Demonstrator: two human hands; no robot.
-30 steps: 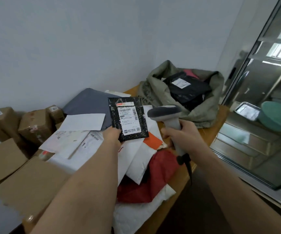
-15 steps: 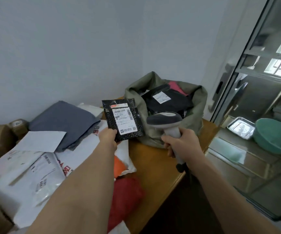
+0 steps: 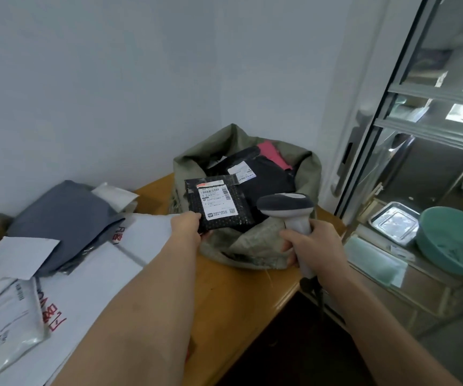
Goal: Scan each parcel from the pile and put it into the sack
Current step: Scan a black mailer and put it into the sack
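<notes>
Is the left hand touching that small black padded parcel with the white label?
Touching. The head view shows the left hand pinching the small black padded parcel by its lower left corner.

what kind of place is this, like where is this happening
Probably a small parcel sorting or mailroom corner, not a home desk. A pile of labelled mailers covers the wooden table, an olive sack holds parcels already, and the right hand grips a barcode scanner.
</notes>
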